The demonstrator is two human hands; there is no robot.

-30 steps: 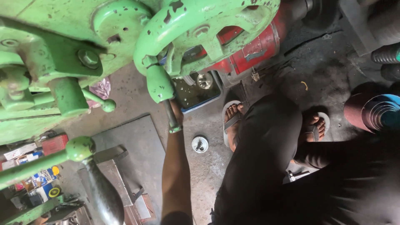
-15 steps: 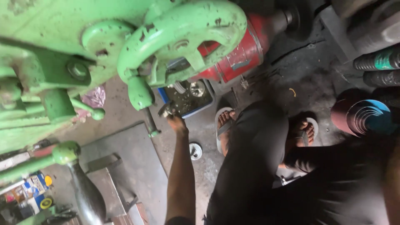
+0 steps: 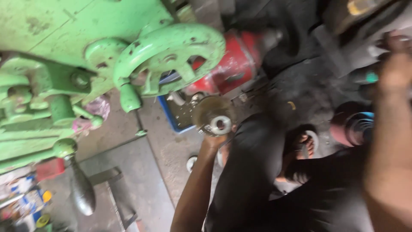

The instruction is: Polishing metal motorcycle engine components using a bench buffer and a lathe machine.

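Left hand (image 3: 216, 139) grips a gear (image 3: 213, 115) from below near the handwheel (image 3: 169, 58), could slip onto sandalled feet (image 3: 307, 144); right hand (image 3: 397, 64) blurred, grip unclear.

Left hand (image 3: 216, 138) grips round metal gear (image 3: 213, 114), lifted over blue tray (image 3: 168, 117). Green machine (image 3: 64, 47) fills upper left, handwheel (image 3: 167, 58) beside red cylinder (image 3: 231, 64). Right hand (image 3: 397, 60) blurred at far right, grip unclear.

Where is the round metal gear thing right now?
The round gear sits mid-frame in the head view, held up by the left hand, just below the green handwheel and beside the blue tray.
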